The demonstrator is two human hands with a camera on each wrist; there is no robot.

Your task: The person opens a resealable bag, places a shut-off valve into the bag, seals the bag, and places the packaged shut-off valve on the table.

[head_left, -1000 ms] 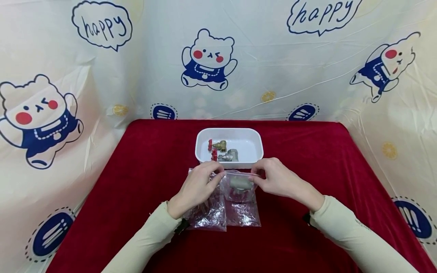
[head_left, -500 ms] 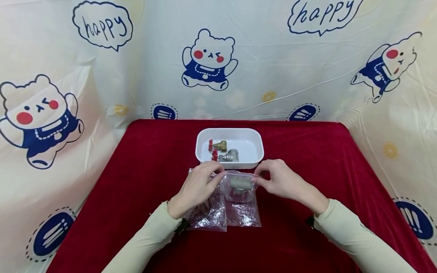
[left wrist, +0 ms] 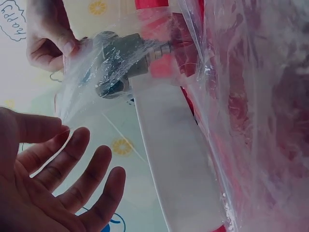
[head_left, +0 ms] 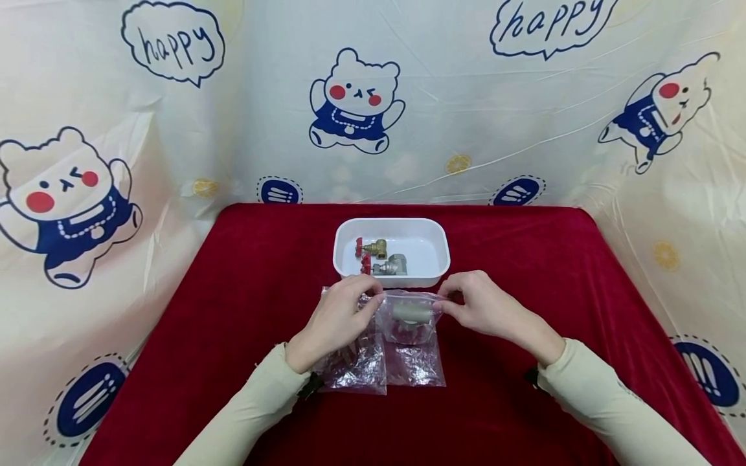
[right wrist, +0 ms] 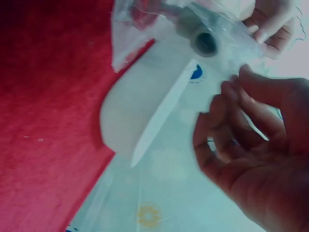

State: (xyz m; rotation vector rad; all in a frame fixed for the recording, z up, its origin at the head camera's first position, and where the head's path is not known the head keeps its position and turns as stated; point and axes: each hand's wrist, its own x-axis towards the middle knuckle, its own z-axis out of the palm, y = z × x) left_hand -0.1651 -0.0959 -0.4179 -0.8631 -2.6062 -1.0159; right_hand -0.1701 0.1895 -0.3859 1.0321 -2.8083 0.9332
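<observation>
A clear plastic bag (head_left: 402, 334) hangs between both hands, holding a grey valve (left wrist: 120, 58), its body seen through the film. My left hand (head_left: 337, 318) pinches the bag's upper left corner between thumb and index finger; in the left wrist view its other fingers (left wrist: 104, 193) spread loosely. At the upper right corner, my right hand (head_left: 482, 305) pinches the bag's top edge with thumb and fingertips. Beyond the hands stands a white tray (head_left: 428, 246) with a brass valve (head_left: 379, 248) and a silver valve (head_left: 396, 264), both with red handwheels.
Two flat clear bags, one on the left (head_left: 357, 375) and one on the right (head_left: 421, 372), lie on the red tablecloth (head_left: 513, 259) under the hands. A printed curtain (head_left: 431, 129) rises behind the table and along both sides.
My right hand has slid a little to the right along the bag's top edge, out to its corner. The left hand keeps its pinch and has barely moved.
</observation>
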